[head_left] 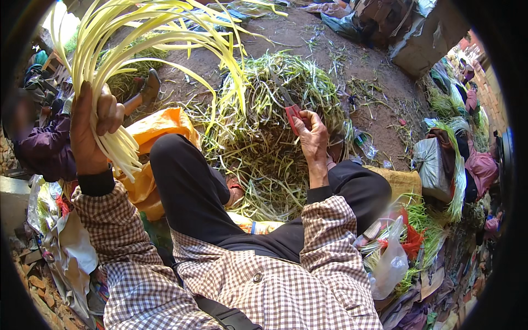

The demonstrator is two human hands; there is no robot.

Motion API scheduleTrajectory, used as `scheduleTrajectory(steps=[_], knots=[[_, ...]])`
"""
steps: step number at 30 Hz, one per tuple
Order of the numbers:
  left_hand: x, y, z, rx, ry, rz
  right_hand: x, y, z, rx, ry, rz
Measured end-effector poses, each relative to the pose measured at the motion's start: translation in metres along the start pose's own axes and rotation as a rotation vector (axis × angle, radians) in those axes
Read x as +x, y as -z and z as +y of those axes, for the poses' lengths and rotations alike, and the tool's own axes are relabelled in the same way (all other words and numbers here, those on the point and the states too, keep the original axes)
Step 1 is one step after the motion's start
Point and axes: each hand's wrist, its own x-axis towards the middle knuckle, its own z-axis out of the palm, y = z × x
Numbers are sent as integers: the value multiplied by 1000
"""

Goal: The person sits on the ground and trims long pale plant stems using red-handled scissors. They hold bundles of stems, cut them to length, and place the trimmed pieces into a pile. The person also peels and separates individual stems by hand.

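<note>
My left hand (97, 119) is raised at the upper left, its fingers closed round a bunch of long pale yellow-green leaves (165, 41). The whitish cut ends stick out below the fist, and the limp tips arch over to the right. In my right hand (312, 138) is a pair of scissors (293, 117) with red handles; the dark blades point up and away, and it is unclear whether they are parted. Just beyond and under the scissors lies a large heap of green and dried leaf trimmings (264, 123), between my knees and past them.
An orange plastic sack (161, 128) lies by my left knee. A person in purple (49, 144) sits at the far left. To the right are a clear plastic bottle (365, 143), a translucent plastic bag (391, 260), red ties (412, 243) and green bundles. A large block (429, 41) stands at the upper right.
</note>
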Motion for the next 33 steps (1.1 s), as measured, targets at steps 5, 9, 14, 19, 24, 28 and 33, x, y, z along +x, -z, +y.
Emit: scheduleTrajectory(steps=[5, 9, 14, 19, 24, 28, 33], knots=[[-1, 10, -1, -32, -3, -49, 3, -4, -28, -199, 161, -14], [0, -5, -6, -27, -27, -73, 28, -17, -46, -360, 351, 109], [3, -3, -8, -50, -49, -148, 36, -16, -60, -305, 335, 14], [3, -5, -7, -13, -59, -114, -1, 13, -17, -189, 46, -140], [4, -1, -8, -30, -76, -113, -59, 36, 28, -24, -169, -235], [8, 5, -8, -50, -87, -157, -78, 31, 31, 64, -154, -300], [5, 9, -9, -58, -74, -99, -78, 12, 10, -74, -65, -257]])
